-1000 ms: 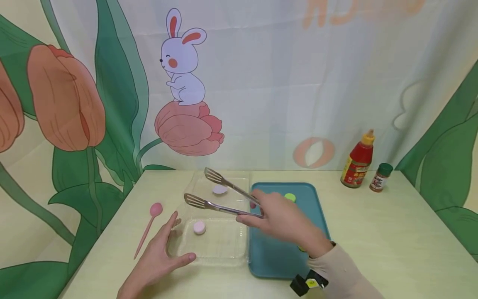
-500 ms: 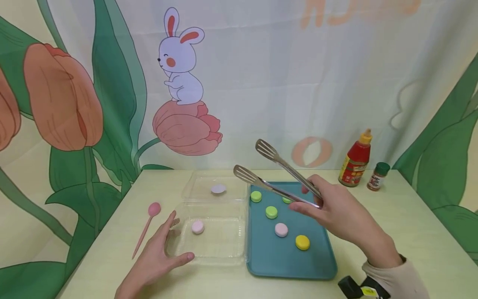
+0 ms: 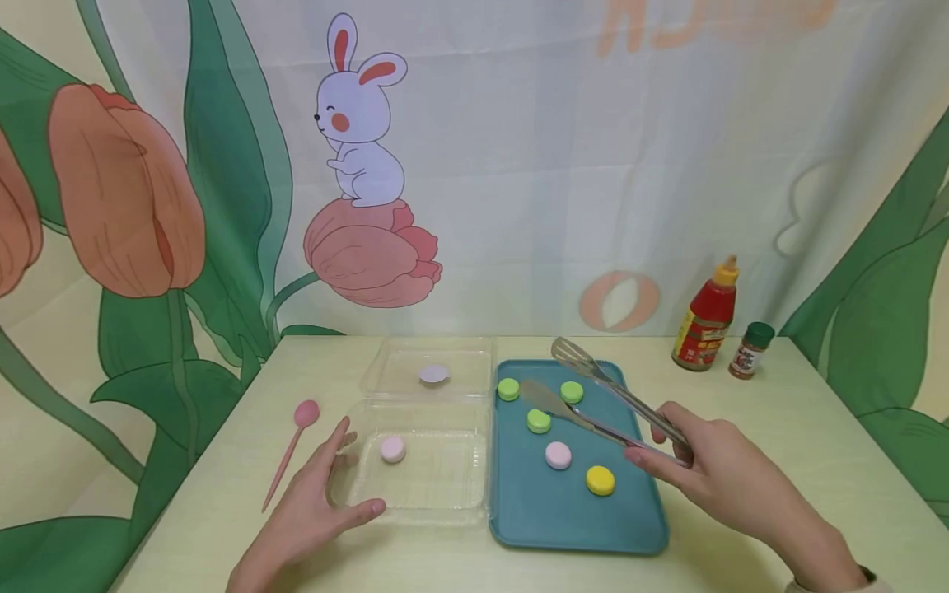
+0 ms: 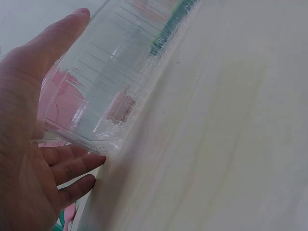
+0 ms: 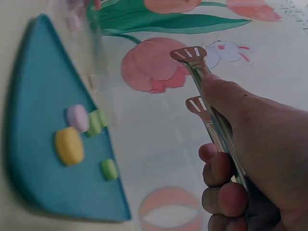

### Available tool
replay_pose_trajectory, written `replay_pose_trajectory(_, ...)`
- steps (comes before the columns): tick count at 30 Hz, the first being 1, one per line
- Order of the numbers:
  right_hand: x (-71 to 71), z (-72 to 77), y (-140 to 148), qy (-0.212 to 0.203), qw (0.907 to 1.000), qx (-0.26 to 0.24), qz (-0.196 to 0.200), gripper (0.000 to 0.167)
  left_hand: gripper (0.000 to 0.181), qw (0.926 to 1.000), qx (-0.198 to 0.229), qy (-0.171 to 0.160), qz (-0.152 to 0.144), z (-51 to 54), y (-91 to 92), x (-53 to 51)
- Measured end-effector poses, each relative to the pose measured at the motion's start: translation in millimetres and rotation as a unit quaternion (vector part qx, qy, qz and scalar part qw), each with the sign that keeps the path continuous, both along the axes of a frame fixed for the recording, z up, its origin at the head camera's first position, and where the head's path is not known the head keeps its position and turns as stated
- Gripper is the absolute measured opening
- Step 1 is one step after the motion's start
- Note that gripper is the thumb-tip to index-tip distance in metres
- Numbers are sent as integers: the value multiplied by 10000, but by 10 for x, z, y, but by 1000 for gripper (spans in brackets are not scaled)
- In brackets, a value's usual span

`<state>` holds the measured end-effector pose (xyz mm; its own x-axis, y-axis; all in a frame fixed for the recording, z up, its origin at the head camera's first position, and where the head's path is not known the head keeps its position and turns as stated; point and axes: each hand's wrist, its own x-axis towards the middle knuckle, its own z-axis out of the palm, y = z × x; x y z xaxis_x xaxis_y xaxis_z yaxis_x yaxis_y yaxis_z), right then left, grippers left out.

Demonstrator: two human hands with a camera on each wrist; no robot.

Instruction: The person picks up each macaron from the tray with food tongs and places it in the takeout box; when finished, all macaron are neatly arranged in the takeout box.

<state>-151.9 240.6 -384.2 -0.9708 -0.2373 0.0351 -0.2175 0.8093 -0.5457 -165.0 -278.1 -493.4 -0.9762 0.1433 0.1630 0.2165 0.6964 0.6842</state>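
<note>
My right hand [image 3: 730,469] grips metal tongs [image 3: 639,406], their arms spread apart and slotted tips over the blue tray [image 3: 578,527]. Nothing is between the tips. On the tray sit three green macarons [image 3: 572,392], a pink macaron [image 3: 558,455] and a yellow macaron [image 3: 600,480]. The lower tip hangs near the green ones. A clear plastic box [image 3: 445,486] with its lid folded back stands left of the tray, holding one pink macaron [image 3: 393,449]. My left hand [image 3: 307,506] rests at the box's left side, thumb and fingers spread about its corner [image 4: 103,147].
A pink spoon [image 3: 296,445] lies to the left of the box. At the back right stand a red sauce bottle [image 3: 708,321] and a small green-capped jar [image 3: 752,350]. A pale oval [image 3: 434,375] shows on the box lid [image 3: 400,371]. Behind the table hangs a printed curtain [image 3: 519,165].
My right hand has carried the tongs from over the box rightward, then lowered them over the tray, bringing the macarons into view. My left hand has stayed at the box.
</note>
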Motion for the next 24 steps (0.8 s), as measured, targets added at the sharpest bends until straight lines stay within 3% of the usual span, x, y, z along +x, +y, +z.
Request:
replay_pose_trajectory(6,28,-337,95,-530,9984,177,-99,49,130,10000,-35,59,-21,-13,-5,1)
replay_pose_trajectory(11,-4,-529,112,-999,9946,223,-186,47,129,10000,-51,63,-31,-20,-9,1)
replay_pose_trajectory(15,-43,-614,91,-1291,9908,329,-215,52,129,10000,-51,52,-24,-18,-10,1)
replay_pose_trajectory(24,-65,-670,47,-1457,9877,493,-287,54,130,9999,-68,113,-19,-21,-2,14)
